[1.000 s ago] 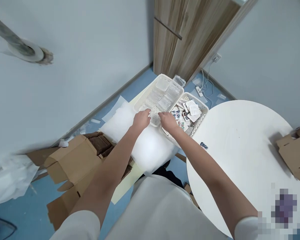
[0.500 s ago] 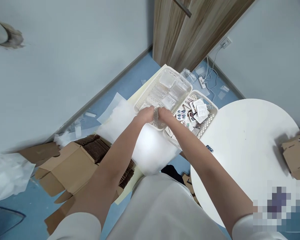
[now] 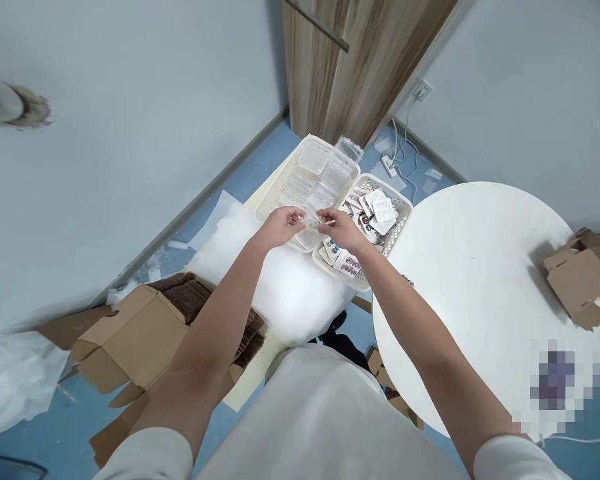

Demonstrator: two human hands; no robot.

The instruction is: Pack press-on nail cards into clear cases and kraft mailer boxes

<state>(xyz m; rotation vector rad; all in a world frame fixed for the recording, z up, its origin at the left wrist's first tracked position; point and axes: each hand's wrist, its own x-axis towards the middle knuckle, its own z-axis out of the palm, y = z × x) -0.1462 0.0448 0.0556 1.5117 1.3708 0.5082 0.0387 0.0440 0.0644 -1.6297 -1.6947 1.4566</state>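
Note:
My left hand (image 3: pixel 283 225) and my right hand (image 3: pixel 340 227) face each other over the near end of a white plastic basket (image 3: pixel 266 200). Between them is a clear plastic box (image 3: pixel 311 222), pinched at its edges by the fingers of both hands; its outline is hard to make out. Several similar clear boxes (image 3: pixel 314 159) lie inside that basket. Beside it, under my right wrist, a second white basket (image 3: pixel 403 217) holds a heap of white cards (image 3: pixel 383 209), some bearing small coloured pieces.
White padded sheeting (image 3: pixel 290 293) lies before the baskets. An open cardboard box (image 3: pixel 140 327) with brown dividers is at left. On the right stands a round white table (image 3: pixel 460 280) with a folded carton (image 3: pixel 580 283). A power strip (image 3: pixel 389 167) lies on the floor.
My hands have spread slightly apart, and the clear box between them shows more openly. The whole view has shifted, so the baskets and table appear further left.

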